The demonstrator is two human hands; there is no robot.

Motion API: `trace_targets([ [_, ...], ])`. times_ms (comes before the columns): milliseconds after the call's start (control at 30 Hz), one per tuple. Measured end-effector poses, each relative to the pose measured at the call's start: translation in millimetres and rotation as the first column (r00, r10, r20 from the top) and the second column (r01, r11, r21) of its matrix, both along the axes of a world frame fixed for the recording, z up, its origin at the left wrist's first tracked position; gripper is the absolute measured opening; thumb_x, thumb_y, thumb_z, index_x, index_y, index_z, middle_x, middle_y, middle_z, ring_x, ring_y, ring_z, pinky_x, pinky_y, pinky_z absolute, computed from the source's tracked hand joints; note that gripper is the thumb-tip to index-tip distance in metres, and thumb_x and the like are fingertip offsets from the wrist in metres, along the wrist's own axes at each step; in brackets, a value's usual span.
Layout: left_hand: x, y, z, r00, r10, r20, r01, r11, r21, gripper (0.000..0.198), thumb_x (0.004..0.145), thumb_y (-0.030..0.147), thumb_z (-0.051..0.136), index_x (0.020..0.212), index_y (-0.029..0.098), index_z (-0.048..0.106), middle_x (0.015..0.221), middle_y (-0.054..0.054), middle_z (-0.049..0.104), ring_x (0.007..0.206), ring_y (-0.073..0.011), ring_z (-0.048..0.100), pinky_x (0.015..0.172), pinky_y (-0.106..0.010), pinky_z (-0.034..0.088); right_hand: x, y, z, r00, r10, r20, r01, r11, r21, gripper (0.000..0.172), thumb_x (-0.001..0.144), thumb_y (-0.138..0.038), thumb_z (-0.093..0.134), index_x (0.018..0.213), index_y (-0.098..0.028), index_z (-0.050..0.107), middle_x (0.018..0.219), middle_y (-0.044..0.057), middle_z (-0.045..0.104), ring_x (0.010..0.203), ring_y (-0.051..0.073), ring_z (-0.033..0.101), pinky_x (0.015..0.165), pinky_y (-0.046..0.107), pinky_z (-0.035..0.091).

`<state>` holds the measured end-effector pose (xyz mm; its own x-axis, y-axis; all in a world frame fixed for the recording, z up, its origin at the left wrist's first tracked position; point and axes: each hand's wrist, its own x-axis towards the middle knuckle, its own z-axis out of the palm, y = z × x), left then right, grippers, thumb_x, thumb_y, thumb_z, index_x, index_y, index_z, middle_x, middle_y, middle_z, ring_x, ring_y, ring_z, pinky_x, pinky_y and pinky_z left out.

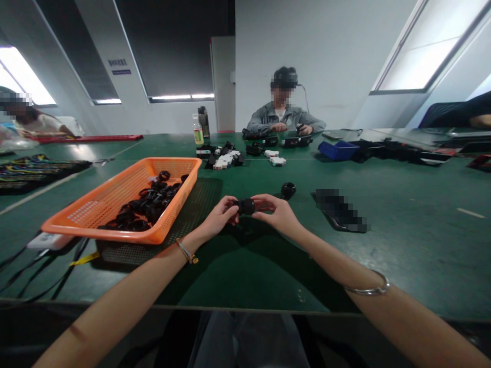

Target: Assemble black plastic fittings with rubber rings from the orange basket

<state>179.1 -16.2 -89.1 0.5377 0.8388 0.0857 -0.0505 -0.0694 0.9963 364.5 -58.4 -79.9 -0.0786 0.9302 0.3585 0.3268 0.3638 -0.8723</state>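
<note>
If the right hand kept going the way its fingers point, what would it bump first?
The right hand pinches the black part; straight past that it would probably meet the left hand, gripping the other end.

Small black round part (246, 206), held level just above green table, pinched from both sides

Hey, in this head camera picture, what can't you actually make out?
All in the head view:
- Small black part: only its middle shows; fingers of the left hand and right hand cover both ends.
- Flat dark item on the green table: pixelated, so it cannot be identified.
- Black pieces in the orange basket: overlapping and too small to count or tell apart.
</note>
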Motion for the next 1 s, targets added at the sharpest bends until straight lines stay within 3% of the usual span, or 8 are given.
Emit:
trace_targets([
  [433, 0.2, -0.3, -0.7, 1.000, 0.007, -0.001, -0.007, 1.000, -0.004, 0.024, 0.077, 0.032, 0.057, 0.092, 0.018, 0.044, 0.059, 0.006, 0.051, 0.051, -0.0073, 0.051, 0.053, -0.021, 0.040, 2.6, 0.1, 0.7, 0.999, 0.047, 0.000, -0.047, 0.998, -0.043, 0.043, 0.060, -0.015, 0.068, 0.103, -0.017, 0.064, 0.090, 0.006, 0.070, 0.081, 0.018, 0.066, 0.083, 0.037, 0.052],
  [633, 0.8, -1.5, 0.4, 1.000, -0.004, 0.002, 0.004, 1.000, -0.003, 0.029, 0.075, 0.035, 0.058, 0.092, 0.017, 0.044, 0.060, 0.006, 0.051, 0.052, -0.0072, 0.051, 0.052, -0.021, 0.039, 1.1, -0.2, -0.1, 1.000, -0.006, -0.012, 0.006, 0.998, 0.062, 0.036, 0.060, -0.017, 0.069, 0.096, -0.018, 0.067, 0.102, 0.007, 0.065, 0.090, 0.019, 0.063, 0.078, 0.033, 0.054],
  [833, -0.1, -0.9, -0.3, 1.000, -0.018, 0.001, 0.018, 1.000, 0.024, 0.032, 0.074, 0.038, 0.059, 0.092, 0.018, 0.043, 0.059, 0.006, 0.052, 0.052, -0.0071, 0.051, 0.052, -0.020, 0.039, 2.0, 0.6, -1.1, 1.000, 0.000, 0.017, 0.000, 0.999, 0.047, 0.036, 0.060, -0.017, 0.070, 0.096, -0.017, 0.067, 0.096, 0.007, 0.068, 0.077, 0.017, 0.066, 0.077, 0.035, 0.054],
  [1000, -0.8, -0.7, 0.2, 1.000, -0.024, 0.003, 0.023, 0.999, 0.042, 0.034, 0.072, 0.038, 0.060, 0.092, 0.018, 0.042, 0.060, 0.007, 0.052, 0.052, -0.0073, 0.052, 0.050, -0.020, 0.039, 1.8, 0.4, -0.5, 0.999, -0.018, 0.050, 0.016, 0.999, 0.037, 0.035, 0.061, -0.020, 0.070, 0.096, -0.016, 0.068, 0.095, 0.008, 0.070, 0.081, 0.019, 0.066, 0.078, 0.036, 0.054],
])
